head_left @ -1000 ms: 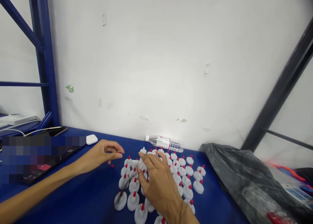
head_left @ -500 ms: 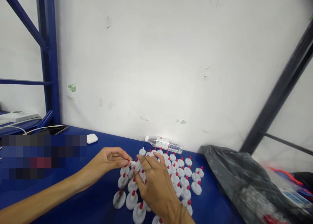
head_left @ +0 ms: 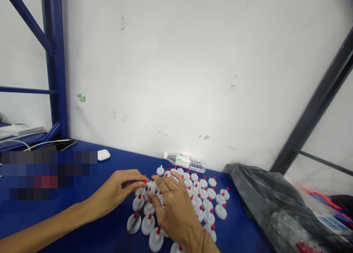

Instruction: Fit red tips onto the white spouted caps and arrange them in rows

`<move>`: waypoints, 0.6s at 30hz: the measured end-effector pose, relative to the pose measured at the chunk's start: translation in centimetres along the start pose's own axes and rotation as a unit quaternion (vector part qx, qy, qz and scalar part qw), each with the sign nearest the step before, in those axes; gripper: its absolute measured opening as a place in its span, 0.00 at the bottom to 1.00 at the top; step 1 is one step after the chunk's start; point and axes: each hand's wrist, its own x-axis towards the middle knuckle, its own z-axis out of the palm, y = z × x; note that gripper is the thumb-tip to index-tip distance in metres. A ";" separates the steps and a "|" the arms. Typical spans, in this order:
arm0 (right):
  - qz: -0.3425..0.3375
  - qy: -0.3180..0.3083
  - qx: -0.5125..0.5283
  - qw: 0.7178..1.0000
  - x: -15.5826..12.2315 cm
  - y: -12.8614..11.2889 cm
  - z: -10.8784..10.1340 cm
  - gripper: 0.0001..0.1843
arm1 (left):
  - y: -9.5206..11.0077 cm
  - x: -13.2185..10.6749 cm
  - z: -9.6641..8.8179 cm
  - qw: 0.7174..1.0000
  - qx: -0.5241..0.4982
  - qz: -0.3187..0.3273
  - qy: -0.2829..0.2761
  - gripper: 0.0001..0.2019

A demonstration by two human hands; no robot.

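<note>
A: ok what's in view, biggest stuff first?

B: Most of it is taken up by a scuffed white wall [head_left: 165, 61], with a blue table [head_left: 107, 231] set below. The left side is framed by a blue metal rack [head_left: 59, 61], the right by a slanted dark post [head_left: 311, 102]. A black plastic bag [head_left: 256, 186] is bunched up at the table's right.

A: and the hands?

B: The left hand [head_left: 118, 188] is angled in from the left, thumb and fingertips pinched together. The right hand [head_left: 176, 205] is held palm-down, fingers curled in around something small.

A: mid-size bits?

B: A clear bottle [head_left: 197, 166] is laid on its side by the wall. A phone [head_left: 64, 145] is parked far left, and a white case [head_left: 104, 155] is left between it and the bottle.

A: smallest?

B: Loads of squat white containers [head_left: 156, 242], mostly red-tipped, are set out in loose rows around and below the right hand. One white container [head_left: 153, 187] is gripped, tilted, between the right thumb and fingers. A tiny red cap [head_left: 145, 181] is pinched in the left fingertips, right beside that container. Whether it's been seated can't be told.
</note>
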 end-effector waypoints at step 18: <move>-0.060 0.004 -0.035 0.998 0.3 -1.5 -0.2 0.24 | 1.4 -1.5 0.3 0.993 0.084 0.078 -0.004 0.29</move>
